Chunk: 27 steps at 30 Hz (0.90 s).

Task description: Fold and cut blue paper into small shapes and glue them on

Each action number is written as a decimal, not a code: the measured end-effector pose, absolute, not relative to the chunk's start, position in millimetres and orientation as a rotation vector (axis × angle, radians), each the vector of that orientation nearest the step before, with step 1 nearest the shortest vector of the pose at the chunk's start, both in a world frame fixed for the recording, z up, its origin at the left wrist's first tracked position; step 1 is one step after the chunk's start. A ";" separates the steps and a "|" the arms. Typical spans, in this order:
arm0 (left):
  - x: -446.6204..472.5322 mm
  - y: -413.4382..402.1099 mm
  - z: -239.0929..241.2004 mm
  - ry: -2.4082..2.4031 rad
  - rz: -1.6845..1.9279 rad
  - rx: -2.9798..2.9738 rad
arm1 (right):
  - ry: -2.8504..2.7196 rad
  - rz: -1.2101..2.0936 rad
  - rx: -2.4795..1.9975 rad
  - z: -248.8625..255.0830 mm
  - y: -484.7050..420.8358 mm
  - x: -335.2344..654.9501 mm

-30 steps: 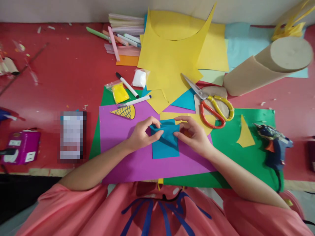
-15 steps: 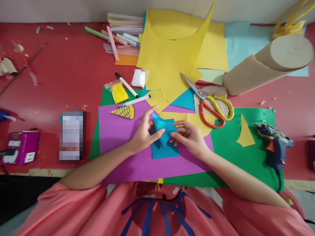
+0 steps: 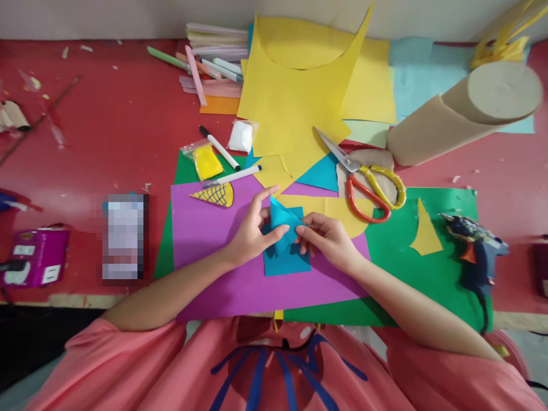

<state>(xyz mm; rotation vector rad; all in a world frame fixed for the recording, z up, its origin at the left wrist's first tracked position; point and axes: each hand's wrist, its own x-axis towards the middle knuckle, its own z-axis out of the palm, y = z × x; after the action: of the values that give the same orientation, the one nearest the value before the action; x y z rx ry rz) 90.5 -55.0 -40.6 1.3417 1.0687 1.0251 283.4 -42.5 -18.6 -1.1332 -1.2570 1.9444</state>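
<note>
We see both hands on the blue paper [image 3: 286,260], which lies flat on the purple sheet [image 3: 205,228] at the near middle of the table [image 3: 107,131]. Its upper part is folded up into a raised point between the hands.

Left hand [image 3: 252,231]: thumb and curled fingers pinched on the left side of the raised fold, index finger stretched out past the tip. Right hand [image 3: 325,240]: fingers curled in, fingertips closed on the right edge of the same fold. Thumb contact on the right side is hidden, so we cannot tell it.

Around it:
- The purple sheet overlaps a green sheet [image 3: 406,268], which sticks out on the right.
- Ice-cream-cone cutout [image 3: 216,196] lies on the purple sheet, near the left hand.
- Two markers [image 3: 220,147] lie just beyond the cutout, with a small bag of yellow material [image 3: 208,161] beside them.
- Scissors [image 3: 363,182] with red and yellow handles lie beyond the right hand, blades partly on the big yellow paper [image 3: 299,97].
- Yellow triangle scrap [image 3: 425,231] lies on the green sheet, and the glue gun [image 3: 475,257] sits at its right edge.
- Tan roll [image 3: 462,111] lies at far right.
- Purple box [image 3: 34,257] is far left, well apart.
</note>
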 end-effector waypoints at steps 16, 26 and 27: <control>88.1 -53.6 -33.2 1.025 0.897 1.155 | -1.327 1.951 -1.128 -15.3 -41.7 287.4; 87.4 -53.4 -28.4 1.205 0.807 1.235 | -1.289 1.972 -1.094 -18.1 -42.9 286.2; 87.0 -53.3 -29.0 1.219 0.815 1.232 | -1.273 1.976 -1.092 -18.6 -43.2 285.9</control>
<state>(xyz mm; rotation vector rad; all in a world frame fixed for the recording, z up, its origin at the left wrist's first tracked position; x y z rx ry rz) 87.0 -53.3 -29.0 1.2323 1.2188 0.8150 285.9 -43.2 -18.6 -1.0920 -1.2730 1.9758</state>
